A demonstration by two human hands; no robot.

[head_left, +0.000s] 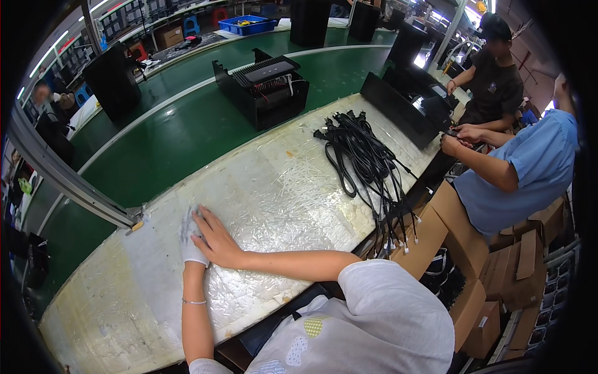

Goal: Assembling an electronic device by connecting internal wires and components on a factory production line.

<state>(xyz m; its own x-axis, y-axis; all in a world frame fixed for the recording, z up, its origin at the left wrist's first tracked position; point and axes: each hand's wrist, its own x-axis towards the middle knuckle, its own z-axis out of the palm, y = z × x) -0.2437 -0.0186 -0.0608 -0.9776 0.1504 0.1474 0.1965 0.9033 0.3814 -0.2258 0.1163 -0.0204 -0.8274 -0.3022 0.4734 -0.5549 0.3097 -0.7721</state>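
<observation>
Right hand [219, 242] touches glove [189, 240]; carton [471, 311] holds probably black cords [443, 274].

A broad green conveyor belt [187, 128] cuts through this workshop, edged lengthwise by a pale rail [349, 47]. On its near side I see a long worktable [134, 274], the padded top wrapped in clear, crinkled film that throws back patches of light. A grey metal post [68, 174] slants up over the belt, its foot at the table's edge. Beyond the belt stand a low bench [165, 60], a blue plastic stool [191, 25], a red plastic stool [219, 15] and crowded storage racks [128, 19], with white tube lights [50, 50] overhead. Across the worktable from the belt, brown cardboard cartons [526, 274] are piled.
</observation>
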